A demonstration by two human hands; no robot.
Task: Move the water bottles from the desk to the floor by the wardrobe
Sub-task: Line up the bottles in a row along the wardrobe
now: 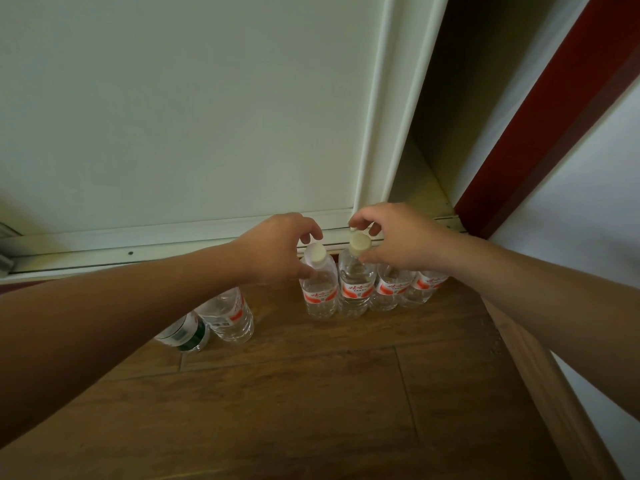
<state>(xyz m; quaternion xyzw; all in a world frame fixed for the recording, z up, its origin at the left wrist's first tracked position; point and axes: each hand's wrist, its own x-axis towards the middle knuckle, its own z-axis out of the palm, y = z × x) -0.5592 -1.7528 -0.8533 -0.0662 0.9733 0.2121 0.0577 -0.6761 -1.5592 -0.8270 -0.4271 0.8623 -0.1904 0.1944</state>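
Two-handed placement by wardrobe (pixel 207 116): left hand (pixel 277 247) pinching end bottle (pixel 320 289), right hand (pixel 398 240) grip on next bottle (pixel 356 285) unclear; release straight up, sparing row (pixel 391 289).

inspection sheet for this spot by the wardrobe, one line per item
surface: wood floor, bottles standing on it along the wardrobe rail
job's things: four red-labelled bottles upright in a tight row: first bottle, second bottle, third bottle, fourth bottle; apart to the left, a fifth bottle and a green-label bottle, both partly hidden by the left forearm
clutter: nothing seen
grippers: left hand, fingers curled round the first bottle's cap; right hand, fingers curled round the second bottle's cap
cables: nothing seen
surroundings: white wardrobe door, open dark compartment, red strip, wooden skirting at right
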